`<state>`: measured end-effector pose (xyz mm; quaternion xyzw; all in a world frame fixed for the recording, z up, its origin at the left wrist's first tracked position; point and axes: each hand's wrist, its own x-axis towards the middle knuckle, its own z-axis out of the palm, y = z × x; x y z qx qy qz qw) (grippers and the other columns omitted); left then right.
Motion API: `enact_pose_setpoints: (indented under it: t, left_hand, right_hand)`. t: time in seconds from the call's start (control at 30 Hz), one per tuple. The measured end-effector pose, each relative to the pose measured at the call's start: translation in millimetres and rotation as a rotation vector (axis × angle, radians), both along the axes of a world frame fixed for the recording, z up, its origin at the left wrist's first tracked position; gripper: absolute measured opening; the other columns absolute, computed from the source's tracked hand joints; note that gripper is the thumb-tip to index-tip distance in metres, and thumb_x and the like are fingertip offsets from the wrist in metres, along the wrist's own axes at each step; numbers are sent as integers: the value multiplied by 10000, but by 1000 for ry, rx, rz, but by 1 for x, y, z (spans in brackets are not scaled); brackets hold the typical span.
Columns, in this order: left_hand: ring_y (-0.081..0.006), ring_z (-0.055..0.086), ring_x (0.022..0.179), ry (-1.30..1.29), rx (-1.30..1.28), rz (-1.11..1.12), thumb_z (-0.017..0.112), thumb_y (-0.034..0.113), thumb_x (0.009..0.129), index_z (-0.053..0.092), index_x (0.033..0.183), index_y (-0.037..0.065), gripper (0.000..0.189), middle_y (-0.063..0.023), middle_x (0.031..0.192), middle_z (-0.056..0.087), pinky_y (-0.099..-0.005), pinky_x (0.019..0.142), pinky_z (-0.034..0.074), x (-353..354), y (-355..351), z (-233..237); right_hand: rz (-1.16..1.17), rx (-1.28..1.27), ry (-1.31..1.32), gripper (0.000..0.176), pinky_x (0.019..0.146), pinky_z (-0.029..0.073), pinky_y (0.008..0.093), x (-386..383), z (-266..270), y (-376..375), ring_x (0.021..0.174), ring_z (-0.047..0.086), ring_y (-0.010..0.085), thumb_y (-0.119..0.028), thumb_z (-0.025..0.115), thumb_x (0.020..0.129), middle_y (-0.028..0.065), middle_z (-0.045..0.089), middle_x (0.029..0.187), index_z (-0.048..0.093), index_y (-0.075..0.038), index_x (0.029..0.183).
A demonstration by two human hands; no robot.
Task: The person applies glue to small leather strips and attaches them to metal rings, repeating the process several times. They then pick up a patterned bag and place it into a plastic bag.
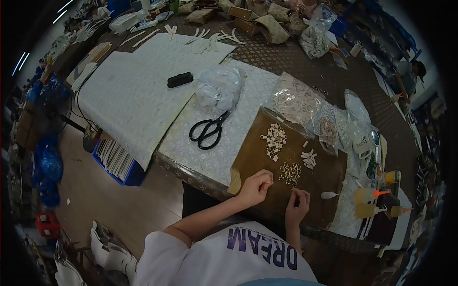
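My left hand (257,187) is closed in a pinch above the brown mat (248,148), near its left edge; what it holds is too small to make out. Just to the right, my right hand (299,200) pinches something tiny at its fingertips, below a pile of small metal hooks (290,174). Farther up the mat lies a heap of pale tabs with metal pieces (274,140). Beside the hooks are several loose pale strips (309,159). A small white bottle (328,195) lies right of my right hand.
Black scissors (208,133) and a plastic bag (220,88) lie beyond the mat. Bags of small parts (296,102) border its far side. Orange-tipped glue bottles (367,195) stand at the right. A blue bin (119,162) sits below the table. Another person (409,76) is at the far right.
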<state>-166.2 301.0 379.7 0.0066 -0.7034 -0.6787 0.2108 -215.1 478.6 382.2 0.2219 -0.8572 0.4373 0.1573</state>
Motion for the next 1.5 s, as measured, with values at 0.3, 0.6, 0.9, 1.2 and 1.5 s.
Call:
enact_pose_setpoints:
  t: [0.3, 0.6, 0.9, 1.2, 1.5]
  left_hand:
    - [-139, 466, 677, 0, -22, -17, 469, -174, 715, 346, 683, 17, 230, -96, 873, 511, -230, 613, 404, 0, -1, -1]
    - [-140, 471, 676, -3, -51, 1, 468, -176, 721, 349, 682, 18, 231, -97, 863, 508, -225, 616, 404, -2, 0, 1]
    - [-145, 463, 673, -9, -38, 18, 471, -176, 717, 336, 683, 20, 240, -93, 856, 512, -226, 620, 396, -3, 2, -3]
    - [-142, 447, 659, -8, -26, 31, 480, -175, 708, 310, 671, 31, 270, -86, 835, 508, -226, 617, 389, -4, 4, -4]
    - [-152, 457, 648, 46, 5, 60, 462, -181, 699, 311, 662, 22, 256, -103, 807, 503, -230, 590, 394, -3, 5, -6]
  right_hand:
    - [-76, -90, -79, 196, 599, 427, 231, 2, -7, 4, 719, 527, 102, 7, 532, 880, 40, 531, 872, 558, -21, 1072]
    - [46, -132, -8, 156, 524, 413, 207, -1, -18, 12, 601, 522, 82, 31, 500, 885, 45, 545, 817, 572, -4, 1019]
    - [-29, -260, -139, 148, 593, 471, 220, 7, -11, 4, 665, 578, 96, 1, 514, 905, 70, 628, 867, 604, 5, 1022]
    - [74, -120, -20, 107, 633, 478, 219, 1, -12, 10, 706, 605, 99, -11, 565, 890, 69, 637, 829, 615, 5, 983]
    - [9, -260, -244, 80, 626, 458, 219, 3, 0, 6, 671, 570, 87, -2, 540, 896, 38, 612, 786, 614, -4, 925]
